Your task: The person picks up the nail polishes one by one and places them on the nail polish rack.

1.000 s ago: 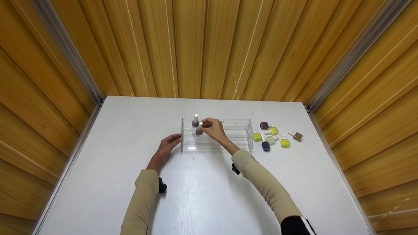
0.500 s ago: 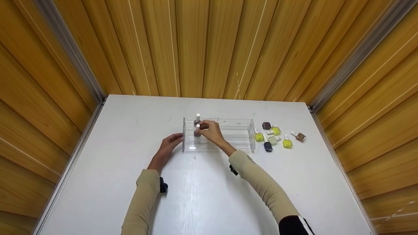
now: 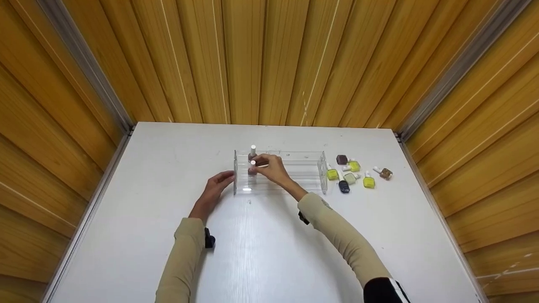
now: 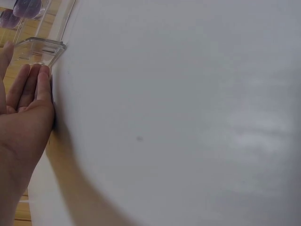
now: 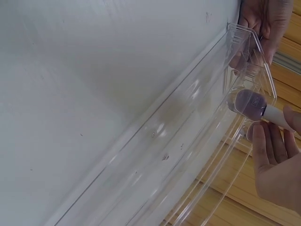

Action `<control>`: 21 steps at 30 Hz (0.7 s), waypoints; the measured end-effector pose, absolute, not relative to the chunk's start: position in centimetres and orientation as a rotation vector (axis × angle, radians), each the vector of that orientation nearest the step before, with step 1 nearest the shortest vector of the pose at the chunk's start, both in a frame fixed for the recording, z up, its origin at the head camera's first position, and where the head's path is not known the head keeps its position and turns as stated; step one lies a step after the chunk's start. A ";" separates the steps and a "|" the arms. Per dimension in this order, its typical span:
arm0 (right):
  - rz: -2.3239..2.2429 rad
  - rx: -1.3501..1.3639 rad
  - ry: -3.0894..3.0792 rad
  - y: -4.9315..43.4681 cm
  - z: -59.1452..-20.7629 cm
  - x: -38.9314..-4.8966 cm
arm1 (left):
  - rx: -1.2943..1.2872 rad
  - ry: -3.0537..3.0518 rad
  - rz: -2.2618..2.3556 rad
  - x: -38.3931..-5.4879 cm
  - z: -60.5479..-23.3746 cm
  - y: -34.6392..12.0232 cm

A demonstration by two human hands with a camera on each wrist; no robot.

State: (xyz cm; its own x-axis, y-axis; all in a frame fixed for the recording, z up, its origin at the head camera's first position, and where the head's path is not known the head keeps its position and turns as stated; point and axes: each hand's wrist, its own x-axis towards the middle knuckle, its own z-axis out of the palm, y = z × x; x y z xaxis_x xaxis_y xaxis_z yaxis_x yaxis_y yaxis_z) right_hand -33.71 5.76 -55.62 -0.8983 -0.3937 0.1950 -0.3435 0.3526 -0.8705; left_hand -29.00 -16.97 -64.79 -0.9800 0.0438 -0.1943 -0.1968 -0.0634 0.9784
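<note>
A clear acrylic tiered rack (image 3: 290,172) stands on the white table. My right hand (image 3: 273,169) pinches the white cap of a mauve nail polish bottle (image 5: 250,103) between thumb and fingers. This bottle stands upright at the rack's left end, on a tier in front of a second mauve nail polish bottle (image 3: 252,155), which my fingers partly cover. At the rack's left side panel, my left hand (image 3: 214,187) has its fingers extended, fingertips right at the panel. The left wrist view shows that hand's palm (image 4: 28,122) beside the rack's corner.
Right of the rack lie several nail polish bottles on their sides: yellow ones (image 3: 369,182), a pale green one (image 3: 350,179), a dark blue one (image 3: 344,187), a dark purple one (image 3: 342,159) and a brown glittery one (image 3: 385,174). Wood-look panels (image 3: 244,63) wall the table's back and sides.
My right hand has shifted the front mauve nail polish bottle slightly left along its tier, in line with the one behind. My left hand stays at the rack's side.
</note>
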 end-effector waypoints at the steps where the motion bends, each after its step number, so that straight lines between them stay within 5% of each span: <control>1: -1.614 -0.696 2.552 6.0 -55.3 -33.6 | -0.174 2.027 2.179 -29.0 -64.7 -17.0; 12: -1.678 -0.530 2.568 13.5 -50.8 -33.6 | -0.229 2.056 2.168 -28.7 -64.9 -17.1; 21: -1.781 -0.236 2.562 21.8 -51.6 -33.7 | -0.223 2.038 2.180 -29.0 -64.7 -16.9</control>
